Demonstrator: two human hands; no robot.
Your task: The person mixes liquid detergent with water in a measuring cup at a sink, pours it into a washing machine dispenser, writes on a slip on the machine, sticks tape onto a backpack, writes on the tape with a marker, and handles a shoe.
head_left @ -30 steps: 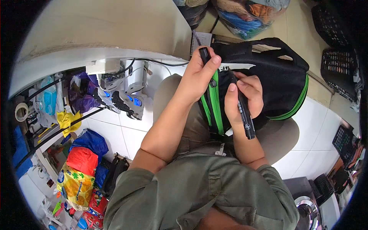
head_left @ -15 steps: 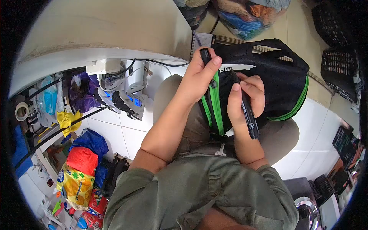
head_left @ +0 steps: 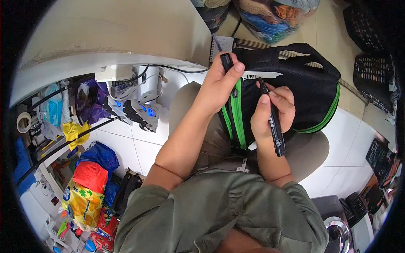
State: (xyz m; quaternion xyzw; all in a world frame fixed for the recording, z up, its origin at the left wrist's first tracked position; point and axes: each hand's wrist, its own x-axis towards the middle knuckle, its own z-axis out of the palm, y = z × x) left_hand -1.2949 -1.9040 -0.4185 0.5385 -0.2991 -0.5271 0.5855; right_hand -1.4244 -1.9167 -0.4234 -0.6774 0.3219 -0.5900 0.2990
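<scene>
A black backpack (head_left: 310, 95) with green zipper trim lies across the lap. Dark lettering stands on a white strip (head_left: 270, 75) on its upper part. My right hand (head_left: 276, 109) is closed around a black marker (head_left: 276, 130), its tip up at the strip, just right of the letters. My left hand (head_left: 215, 86) grips a black marker cap (head_left: 226, 62) under the thumb. That hand rests at the backpack's left edge, beside the green zipper (head_left: 238, 109); its other fingers are mostly hidden.
A spiral notebook (head_left: 223, 43) lies beyond the left hand. Clear bags of clothes (head_left: 270, 21) stand at the far side, black baskets (head_left: 371, 76) at right. Sneakers (head_left: 141, 114) and a yellow-and-red plastic bag (head_left: 86, 198) are at left.
The marker tip has shifted slightly right along the white strip, and another stroke of lettering shows. My left hand has stayed nearly still.
</scene>
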